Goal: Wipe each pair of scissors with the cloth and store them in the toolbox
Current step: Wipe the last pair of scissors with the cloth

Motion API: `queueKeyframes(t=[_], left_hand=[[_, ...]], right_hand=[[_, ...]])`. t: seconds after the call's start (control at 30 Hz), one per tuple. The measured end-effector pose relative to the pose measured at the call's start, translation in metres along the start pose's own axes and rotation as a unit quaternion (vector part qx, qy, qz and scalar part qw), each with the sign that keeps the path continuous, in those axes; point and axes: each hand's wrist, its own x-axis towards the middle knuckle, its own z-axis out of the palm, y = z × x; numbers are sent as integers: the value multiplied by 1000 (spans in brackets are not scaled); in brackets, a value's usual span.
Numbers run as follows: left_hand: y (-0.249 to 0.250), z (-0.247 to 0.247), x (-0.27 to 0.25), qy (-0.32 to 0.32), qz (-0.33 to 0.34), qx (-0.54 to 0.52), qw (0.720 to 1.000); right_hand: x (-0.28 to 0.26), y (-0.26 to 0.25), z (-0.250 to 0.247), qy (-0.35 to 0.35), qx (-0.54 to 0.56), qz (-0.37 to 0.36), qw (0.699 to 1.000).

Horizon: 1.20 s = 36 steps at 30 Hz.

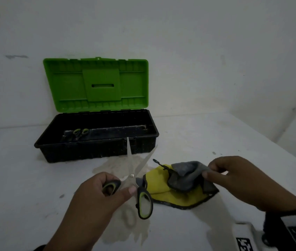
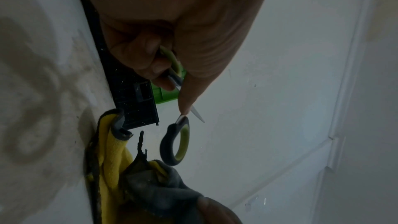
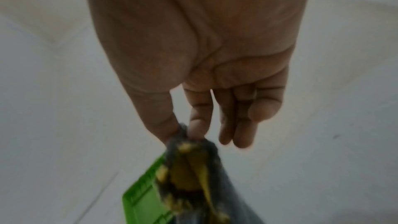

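Before the toolbox, left hand holds scissors, right hand pinches cloth.

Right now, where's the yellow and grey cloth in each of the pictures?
Head: cloth lower middle, on the table, right hand pinching it.
Left wrist: bottom left.
Right wrist: bottom centre, blurred, hanging from the fingers.
Shared landmark: green toolbox lid.

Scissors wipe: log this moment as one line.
left hand: grips open scissors | right hand: pinches cloth | toolbox: open, one pair inside
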Motion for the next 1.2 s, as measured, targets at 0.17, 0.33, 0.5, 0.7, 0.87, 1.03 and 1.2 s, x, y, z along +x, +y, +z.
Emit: queueKeyframes(t=[0.17,0.33,0.5,0.7,0.87,1.03,1.2], left_hand=[[3,-8,-2,60,39,20,997],[3,-17,-2,86,41,24,995],[4,-23,-3,94,46,51,993],[2,-28,-6,72,45,56,995],[2,-25,-7,82,65,71,992],[3,-19,-7,107,87,107,985],[3,-20,-8,94,104,123,983]], right_hand=[[-5,-25,11,141,233,-45,961],[-4,-63,40,185,311,-101,927],[4,-95,66,144,197,-137,960],[2,-117,87,92,227,-193,950],[-2,-128,101,105,242,-191,945],[-1,-132,113,154,273,-137,940],[1,-135,112,191,289,-106,932]])
